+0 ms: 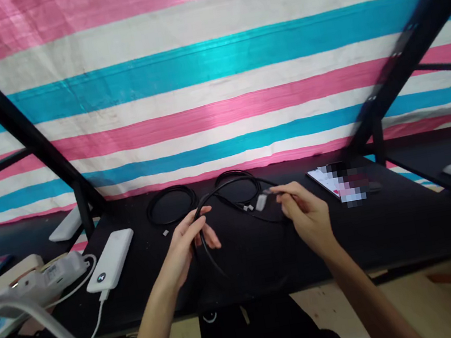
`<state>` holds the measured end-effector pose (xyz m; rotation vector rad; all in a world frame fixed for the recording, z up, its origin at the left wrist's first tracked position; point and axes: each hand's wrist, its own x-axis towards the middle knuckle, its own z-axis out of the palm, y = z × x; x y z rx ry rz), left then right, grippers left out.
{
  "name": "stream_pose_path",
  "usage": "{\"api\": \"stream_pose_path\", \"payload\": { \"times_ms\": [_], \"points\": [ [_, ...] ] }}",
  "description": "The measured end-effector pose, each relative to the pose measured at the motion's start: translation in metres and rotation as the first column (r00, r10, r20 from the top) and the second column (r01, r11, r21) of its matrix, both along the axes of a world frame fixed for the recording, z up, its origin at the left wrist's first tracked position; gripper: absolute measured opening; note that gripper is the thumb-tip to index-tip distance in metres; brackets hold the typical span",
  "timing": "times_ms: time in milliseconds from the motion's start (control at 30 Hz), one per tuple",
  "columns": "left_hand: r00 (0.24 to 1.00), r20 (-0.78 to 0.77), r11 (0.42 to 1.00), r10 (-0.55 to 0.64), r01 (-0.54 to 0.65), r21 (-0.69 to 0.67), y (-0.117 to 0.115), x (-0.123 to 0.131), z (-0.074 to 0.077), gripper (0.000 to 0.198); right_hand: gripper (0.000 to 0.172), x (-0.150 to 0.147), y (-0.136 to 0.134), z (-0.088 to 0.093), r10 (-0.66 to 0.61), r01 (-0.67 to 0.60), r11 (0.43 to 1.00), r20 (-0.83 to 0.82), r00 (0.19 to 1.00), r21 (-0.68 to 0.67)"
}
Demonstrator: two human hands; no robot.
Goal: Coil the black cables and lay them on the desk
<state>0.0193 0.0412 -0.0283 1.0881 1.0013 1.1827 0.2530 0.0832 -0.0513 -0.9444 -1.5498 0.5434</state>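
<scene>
A black cable point(210, 255) arches between my two hands above the black table. My left hand point(186, 242) is closed round it, thumb against fingers, with a loose length hanging below. My right hand point(306, 214) pinches the cable at the other side. By its fingertips is a pale flat piece point(261, 202), perhaps a tag or plug; I cannot tell which. Behind my left hand lies a coiled black cable point(149, 210). A second black coil point(231, 201) lies between the hands, with small light cable ends point(249, 208) beside it.
On the left, a white power bank point(113, 260) has a white cable plugged in, beside a power strip point(33, 285) with chargers. To the right lies a phone point(327, 183), partly blurred out. Black metal posts point(36, 137) flank the table point(251, 271) before a striped sheet point(214, 101).
</scene>
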Motion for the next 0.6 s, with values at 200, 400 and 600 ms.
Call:
{"api": "stream_pose_path", "payload": {
  "times_ms": [200, 400, 600],
  "points": [
    [0.996, -0.086, 1.0, -0.018, 0.018, 0.003, 0.003, -0.002, 0.005, 0.056, 0.047, 0.007, -0.013, 0.011, 0.148, -0.141, 0.985, 0.065, 0.987, -0.103],
    [0.959, -0.232, 0.978, 0.165, -0.128, 0.165, 0.004, 0.004, 0.016, 0.044, 0.046, 0.008, -0.019, 0.042, 0.326, -0.291, 0.938, 0.194, 0.925, -0.188],
    [0.887, -0.294, 0.91, 0.357, -0.259, 0.325, 0.001, 0.001, 0.032, 0.028, 0.05, 0.016, -0.005, 0.038, 0.055, -0.035, 0.998, 0.397, 0.916, -0.057]
  ]
}}
